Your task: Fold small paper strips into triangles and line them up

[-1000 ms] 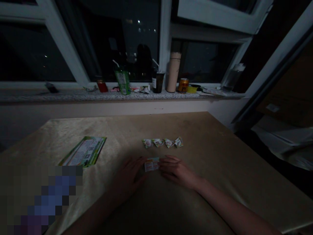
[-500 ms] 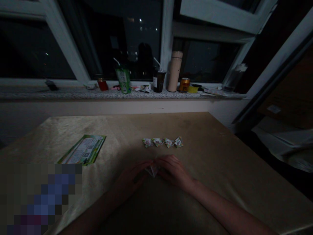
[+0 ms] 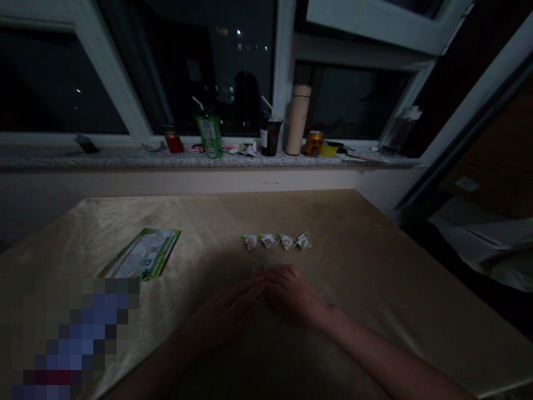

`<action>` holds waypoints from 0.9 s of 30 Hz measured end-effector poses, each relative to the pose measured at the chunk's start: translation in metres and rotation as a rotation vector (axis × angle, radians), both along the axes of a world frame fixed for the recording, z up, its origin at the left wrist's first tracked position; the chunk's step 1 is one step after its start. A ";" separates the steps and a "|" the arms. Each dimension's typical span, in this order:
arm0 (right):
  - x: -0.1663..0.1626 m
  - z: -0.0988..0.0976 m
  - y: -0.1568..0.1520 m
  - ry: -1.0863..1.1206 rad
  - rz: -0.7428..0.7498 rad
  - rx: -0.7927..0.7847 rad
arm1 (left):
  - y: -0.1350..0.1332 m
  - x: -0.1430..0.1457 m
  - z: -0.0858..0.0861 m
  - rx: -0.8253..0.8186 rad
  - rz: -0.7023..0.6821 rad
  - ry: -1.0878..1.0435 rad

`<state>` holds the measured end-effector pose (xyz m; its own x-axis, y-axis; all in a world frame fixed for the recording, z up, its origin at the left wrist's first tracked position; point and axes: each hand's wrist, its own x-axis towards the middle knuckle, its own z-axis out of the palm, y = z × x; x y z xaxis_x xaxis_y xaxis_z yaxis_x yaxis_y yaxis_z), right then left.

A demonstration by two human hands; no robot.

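The room is dim. My left hand (image 3: 227, 311) and my right hand (image 3: 291, 294) meet at the near middle of a tan table (image 3: 375, 261), fingers closed together over a small printed paper piece (image 3: 255, 271). Only its top corner shows above my fingertips. Just beyond my hands lies a row of several small folded paper pieces (image 3: 276, 241). A green and white leaflet (image 3: 144, 254) lies flat to the left.
A stone windowsill (image 3: 125, 159) runs behind the table, carrying a green carton with a straw (image 3: 209, 135), a dark cup (image 3: 270, 137), a tall beige flask (image 3: 296, 119), an orange can (image 3: 313, 143) and a red jar (image 3: 172, 143). Dark clutter sits off the table's right edge.
The paper lay flat and visible between my hands a second ago. My hands have since closed in over it, and now it is almost wholly covered.
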<state>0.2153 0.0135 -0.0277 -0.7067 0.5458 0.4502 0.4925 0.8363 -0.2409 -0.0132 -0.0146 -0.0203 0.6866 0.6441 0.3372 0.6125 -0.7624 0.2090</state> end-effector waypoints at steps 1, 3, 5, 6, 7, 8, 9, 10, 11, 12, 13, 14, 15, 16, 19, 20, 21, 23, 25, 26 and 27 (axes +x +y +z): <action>-0.001 0.000 0.000 -0.009 -0.001 -0.008 | 0.001 0.000 0.000 -0.012 0.011 0.003; 0.000 0.000 -0.001 -0.008 -0.014 -0.003 | 0.002 0.000 0.001 -0.021 0.018 -0.007; 0.002 0.000 0.000 0.006 -0.020 0.043 | 0.003 0.000 0.000 -0.017 0.019 -0.026; 0.004 0.001 0.001 0.015 -0.015 0.081 | 0.005 -0.001 -0.001 -0.015 0.025 -0.039; 0.006 0.001 0.002 0.023 -0.007 0.119 | 0.006 -0.001 -0.002 -0.020 0.039 -0.048; 0.009 0.001 0.003 0.024 0.004 0.150 | 0.007 -0.002 -0.002 -0.031 0.057 -0.054; 0.011 0.002 0.004 0.018 0.018 0.169 | 0.009 -0.003 -0.003 -0.049 0.074 -0.052; 0.013 0.002 0.005 0.006 0.030 0.172 | 0.011 -0.003 -0.003 -0.067 0.087 -0.043; 0.015 0.003 0.006 -0.012 0.041 0.161 | 0.012 -0.004 -0.002 -0.084 0.096 -0.025; 0.016 0.004 0.007 -0.033 0.052 0.140 | 0.013 -0.004 0.000 -0.094 0.096 0.004; 0.017 0.004 0.007 -0.052 0.063 0.115 | 0.014 -0.004 0.002 -0.096 0.084 0.038; 0.017 0.005 0.007 -0.066 0.069 0.089 | 0.014 -0.004 0.005 -0.096 0.068 0.077; 0.018 0.005 0.007 -0.074 0.072 0.065 | 0.014 -0.004 0.007 -0.096 0.050 0.116; 0.018 0.006 0.007 -0.078 0.068 0.044 | 0.013 -0.004 0.010 -0.098 0.031 0.147; 0.020 0.008 0.005 -0.067 0.060 -0.018 | 0.008 -0.005 0.015 -0.119 -0.018 0.190; 0.021 0.009 0.005 -0.053 0.062 -0.046 | 0.006 -0.005 0.015 -0.130 -0.036 0.196; 0.021 0.010 0.004 -0.035 0.066 -0.080 | 0.003 -0.006 0.016 -0.142 -0.056 0.200; 0.022 0.012 0.005 0.012 0.063 -0.156 | -0.001 -0.005 0.016 -0.170 -0.088 0.209; 0.021 0.014 0.005 0.053 0.026 -0.227 | -0.006 -0.003 0.016 -0.202 -0.090 0.212; 0.020 0.014 0.006 0.067 -0.002 -0.258 | -0.008 -0.002 0.016 -0.216 -0.081 0.209; 0.019 0.013 0.006 0.080 -0.038 -0.286 | -0.009 -0.001 0.016 -0.231 -0.071 0.204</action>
<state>0.2346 0.0199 -0.0146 -0.6518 0.6840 0.3276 0.4919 0.7101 -0.5037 -0.0142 -0.0239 -0.0042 0.7709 0.6358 0.0384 0.6066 -0.7513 0.2600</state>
